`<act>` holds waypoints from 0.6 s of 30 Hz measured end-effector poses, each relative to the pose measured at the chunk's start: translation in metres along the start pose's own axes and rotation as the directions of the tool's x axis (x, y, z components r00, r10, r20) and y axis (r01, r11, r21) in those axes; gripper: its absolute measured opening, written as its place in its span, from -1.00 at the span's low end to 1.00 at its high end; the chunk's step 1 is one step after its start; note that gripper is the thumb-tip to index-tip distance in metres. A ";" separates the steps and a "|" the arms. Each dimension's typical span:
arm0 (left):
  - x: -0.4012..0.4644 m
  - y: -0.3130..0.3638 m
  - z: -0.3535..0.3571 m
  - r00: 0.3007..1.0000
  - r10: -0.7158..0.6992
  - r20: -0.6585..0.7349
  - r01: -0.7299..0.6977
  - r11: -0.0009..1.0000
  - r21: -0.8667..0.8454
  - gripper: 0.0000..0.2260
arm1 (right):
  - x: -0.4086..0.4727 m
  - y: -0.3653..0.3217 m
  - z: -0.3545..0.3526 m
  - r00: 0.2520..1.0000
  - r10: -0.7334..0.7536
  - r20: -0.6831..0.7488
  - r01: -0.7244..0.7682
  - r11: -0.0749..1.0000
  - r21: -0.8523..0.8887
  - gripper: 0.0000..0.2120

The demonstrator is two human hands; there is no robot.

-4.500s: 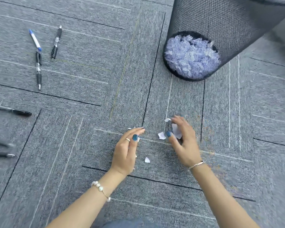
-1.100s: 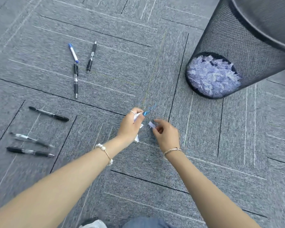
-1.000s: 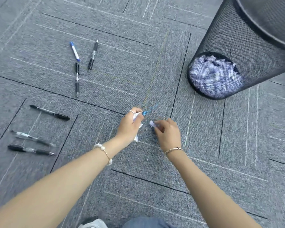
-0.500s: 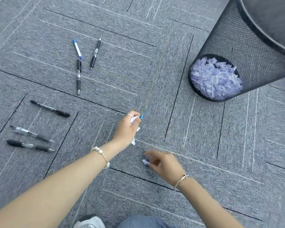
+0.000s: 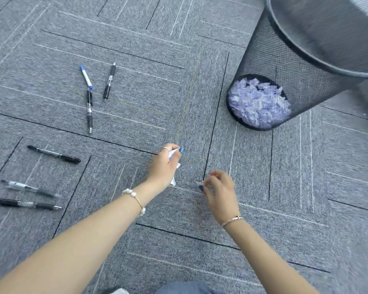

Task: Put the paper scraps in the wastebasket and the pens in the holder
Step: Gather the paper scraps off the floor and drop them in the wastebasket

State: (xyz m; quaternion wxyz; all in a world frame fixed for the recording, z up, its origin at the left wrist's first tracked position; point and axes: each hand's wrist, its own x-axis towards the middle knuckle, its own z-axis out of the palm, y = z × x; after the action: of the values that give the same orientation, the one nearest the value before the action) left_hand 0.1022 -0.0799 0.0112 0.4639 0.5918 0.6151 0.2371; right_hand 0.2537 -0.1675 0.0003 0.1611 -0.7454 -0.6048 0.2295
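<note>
My left hand [image 5: 165, 166] is closed around a bunch of white paper scraps [image 5: 173, 154] over the grey carpet. My right hand [image 5: 220, 190] pinches one small paper scrap [image 5: 200, 184] between its fingertips, just right of the left hand. A black mesh wastebasket [image 5: 302, 66] stands at the upper right, with torn paper showing through its base. Several pens lie on the carpet to the left: a blue-and-white pen [image 5: 86, 77], a black clicker pen [image 5: 109, 81], another pen [image 5: 90, 111] below them, and three more [image 5: 53, 154] [image 5: 30, 188] [image 5: 28, 204] at the far left. No pen holder is in view.
Grey carpet tiles [image 5: 285, 187] cover the whole floor. My knees and a bit of a shoe [image 5: 117, 291] show at the bottom edge.
My right hand dropped toward me and picked a scrap off the carpet, then rose back toward the left hand. The left hand kept its bunch of scraps and barely moved.
</note>
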 end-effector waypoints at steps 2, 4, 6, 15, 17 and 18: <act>0.004 0.006 0.007 1.000 0.013 0.004 -0.013 1.000 0.001 -0.81 | 0.006 0.003 0.000 0.999 -0.018 0.031 0.019 0.999 -0.037 -0.90; 0.011 0.017 0.013 0.999 0.035 0.014 -0.035 0.999 0.016 -0.83 | 0.011 0.001 0.000 0.999 -0.022 0.030 0.024 0.997 -0.069 -0.90; 0.018 0.026 0.019 0.999 0.046 -0.002 -0.046 0.999 0.018 -0.87 | 0.017 -0.003 -0.002 0.999 -0.023 0.026 0.025 0.997 -0.080 -0.87; 0.046 0.068 0.040 0.997 0.040 0.067 -0.034 0.995 -0.089 -0.81 | 0.015 -0.015 0.008 0.999 -0.008 -0.044 0.003 0.994 -0.108 -0.82; 0.052 0.074 0.039 0.999 0.016 0.046 -0.010 0.992 -0.123 -0.84 | 0.015 -0.012 0.009 0.998 0.000 -0.059 -0.005 0.996 -0.088 -0.83; 0.052 0.076 0.038 0.999 0.007 0.037 -0.002 0.989 -0.145 -0.85 | 0.015 -0.011 0.009 0.998 0.011 -0.058 -0.016 0.996 -0.084 -0.84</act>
State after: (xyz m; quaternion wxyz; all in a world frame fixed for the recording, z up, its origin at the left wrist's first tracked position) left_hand 0.1803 -0.0257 0.0428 0.5166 0.5622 0.5861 0.2710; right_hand 0.2422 -0.1509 -0.0035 0.1451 -0.7618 -0.6041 0.1833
